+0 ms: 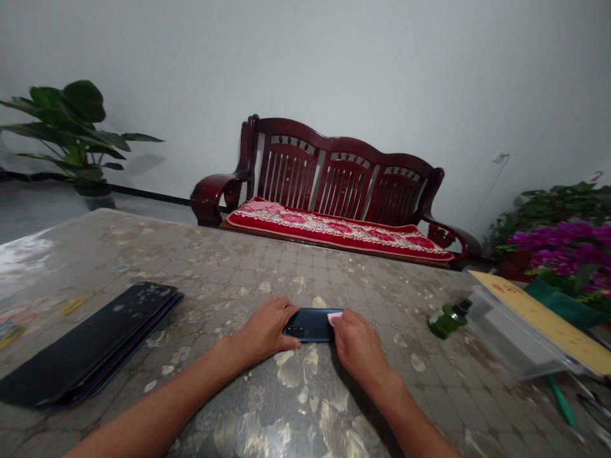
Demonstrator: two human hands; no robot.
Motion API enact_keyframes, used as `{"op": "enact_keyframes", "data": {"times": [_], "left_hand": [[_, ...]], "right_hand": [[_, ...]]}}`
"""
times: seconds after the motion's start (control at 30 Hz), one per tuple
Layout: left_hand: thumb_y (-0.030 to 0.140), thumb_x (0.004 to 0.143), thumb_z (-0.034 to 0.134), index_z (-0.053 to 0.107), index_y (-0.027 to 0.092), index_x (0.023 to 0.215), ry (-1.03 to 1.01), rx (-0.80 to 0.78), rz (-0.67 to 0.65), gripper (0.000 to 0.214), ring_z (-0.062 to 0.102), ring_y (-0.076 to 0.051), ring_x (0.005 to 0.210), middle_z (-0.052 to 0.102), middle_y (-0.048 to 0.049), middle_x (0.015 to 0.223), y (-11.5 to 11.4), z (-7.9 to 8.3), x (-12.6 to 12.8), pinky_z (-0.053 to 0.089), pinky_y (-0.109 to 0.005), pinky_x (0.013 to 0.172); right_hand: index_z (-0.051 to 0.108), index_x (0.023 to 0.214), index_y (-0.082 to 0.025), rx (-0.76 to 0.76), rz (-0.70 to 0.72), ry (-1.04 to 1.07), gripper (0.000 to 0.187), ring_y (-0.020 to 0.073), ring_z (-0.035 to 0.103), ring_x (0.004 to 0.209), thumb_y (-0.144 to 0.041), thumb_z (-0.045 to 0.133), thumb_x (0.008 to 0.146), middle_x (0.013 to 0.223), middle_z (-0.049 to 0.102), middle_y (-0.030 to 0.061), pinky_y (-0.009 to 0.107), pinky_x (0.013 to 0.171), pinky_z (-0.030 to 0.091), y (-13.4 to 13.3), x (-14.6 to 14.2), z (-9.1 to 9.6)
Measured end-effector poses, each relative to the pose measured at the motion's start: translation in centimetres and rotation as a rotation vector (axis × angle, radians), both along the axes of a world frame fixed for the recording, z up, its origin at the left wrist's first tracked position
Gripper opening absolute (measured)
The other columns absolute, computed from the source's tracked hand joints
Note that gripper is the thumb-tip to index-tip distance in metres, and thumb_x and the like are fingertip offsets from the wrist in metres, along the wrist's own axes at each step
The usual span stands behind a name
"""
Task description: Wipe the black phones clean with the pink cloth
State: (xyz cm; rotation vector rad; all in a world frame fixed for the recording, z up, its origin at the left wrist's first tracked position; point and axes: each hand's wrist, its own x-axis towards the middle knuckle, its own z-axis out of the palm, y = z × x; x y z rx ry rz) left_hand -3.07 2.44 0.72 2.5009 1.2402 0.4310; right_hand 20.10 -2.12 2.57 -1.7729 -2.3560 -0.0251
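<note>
A dark blue phone [311, 323] lies back up on the patterned table [238, 267], its camera at the left end. My left hand [266, 332] is closed on the phone's left end, thumb and fingers around it. My right hand [356, 343] presses a small pink cloth [334, 316] onto the phone's right end, fingers curled over it.
A black folded case or tablet [86, 346] lies at the left. A small green bottle [446, 319] lies on its side at the right, beside a clear plastic box [515, 343] with a yellow sheet. Rubber bands lie at the far left. A wooden bench [334, 191] stands behind.
</note>
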Motion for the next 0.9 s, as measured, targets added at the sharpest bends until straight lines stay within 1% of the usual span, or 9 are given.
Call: {"op": "enact_keyframes", "data": {"times": [0.07,0.13,0.2,0.33,0.43,0.67,0.73,0.83,0.9], "left_hand": [[0.043,0.078,0.076,0.066,0.018,0.112,-0.001,0.005,-0.005,0.043,0.056,-0.03,0.107,0.064,-0.0101,0.109,0.0,0.0,0.0,0.045,-0.039,0.094],[0.042,0.078,0.076,0.066,0.018,0.112,0.007,0.008,-0.008,0.043,0.056,-0.03,0.107,0.064,-0.0105,0.11,0.0,0.1,-0.1,0.045,-0.039,0.096],[0.041,0.078,0.077,0.066,0.018,0.113,0.019,0.002,-0.006,0.043,0.056,-0.03,0.108,0.064,-0.0106,0.111,-0.1,0.2,-0.1,0.044,-0.039,0.097],[0.04,0.079,0.076,0.066,0.019,0.115,0.031,-0.01,-0.002,0.043,0.056,-0.03,0.11,0.065,-0.0104,0.113,0.0,0.5,0.0,0.044,-0.04,0.097],[0.043,0.078,0.077,0.065,0.017,0.116,0.038,-0.01,-0.001,0.047,0.056,-0.031,0.11,0.064,-0.0119,0.113,0.0,0.5,0.1,0.044,-0.041,0.098],[0.043,0.08,0.075,0.066,0.019,0.115,0.03,-0.021,0.003,0.043,0.056,-0.029,0.108,0.064,-0.0094,0.111,-0.2,0.5,0.1,0.044,-0.038,0.097],[0.044,0.08,0.075,0.066,0.017,0.116,0.033,-0.018,-0.001,0.045,0.056,-0.029,0.108,0.064,-0.01,0.11,-0.2,0.5,0.1,0.044,-0.038,0.096],[0.045,0.08,0.076,0.066,0.018,0.116,0.039,-0.01,-0.001,0.046,0.056,-0.029,0.107,0.065,-0.0098,0.109,-0.1,0.5,0.1,0.045,-0.037,0.095],[0.045,0.079,0.076,0.066,0.018,0.115,0.043,-0.004,0.002,0.047,0.057,-0.029,0.106,0.065,-0.0096,0.109,-0.1,0.4,0.1,0.045,-0.037,0.094]], "right_hand": [[0.072,0.107,-0.021,-0.003,0.099,0.031,0.03,0.0196,0.061,0.096,-0.012,0.046,0.096,0.101,0.067,0.0074,0.026,0.083,0.043,-0.4,-0.9,-0.2],[0.072,0.108,-0.022,-0.017,0.137,0.049,0.03,0.0189,0.061,0.096,-0.013,0.046,0.096,0.101,0.067,0.0066,0.025,0.083,0.044,-0.4,-1.3,-0.2],[0.072,0.109,-0.023,-0.012,0.092,0.055,0.031,0.0192,0.061,0.095,-0.013,0.046,0.097,0.1,0.067,0.0065,0.026,0.082,0.044,-0.1,-0.8,-0.2],[0.073,0.112,-0.023,0.035,-0.07,0.05,0.033,0.0203,0.062,0.095,-0.015,0.044,0.099,0.1,0.068,0.0076,0.027,0.083,0.045,1.1,1.0,-0.3],[0.073,0.111,-0.022,0.058,-0.1,0.036,0.032,0.0213,0.062,0.097,-0.016,0.044,0.099,0.102,0.068,0.0086,0.028,0.085,0.045,1.6,1.2,-0.5],[0.073,0.11,-0.024,0.026,0.101,0.046,0.031,0.0196,0.06,0.098,-0.014,0.046,0.098,0.101,0.068,0.006,0.026,0.085,0.044,1.1,-0.3,-0.5],[0.073,0.109,-0.025,0.037,0.067,0.033,0.031,0.02,0.06,0.098,-0.013,0.047,0.098,0.101,0.067,0.0059,0.026,0.084,0.044,1.3,0.1,-0.4],[0.075,0.107,-0.025,0.056,-0.056,0.021,0.031,0.021,0.06,0.096,-0.014,0.047,0.097,0.1,0.068,0.0065,0.028,0.084,0.044,1.9,1.2,-0.5],[0.075,0.107,-0.024,0.063,-0.094,0.03,0.031,0.0212,0.06,0.096,-0.014,0.047,0.098,0.1,0.068,0.0068,0.028,0.085,0.044,2.1,1.5,-0.6]]}}
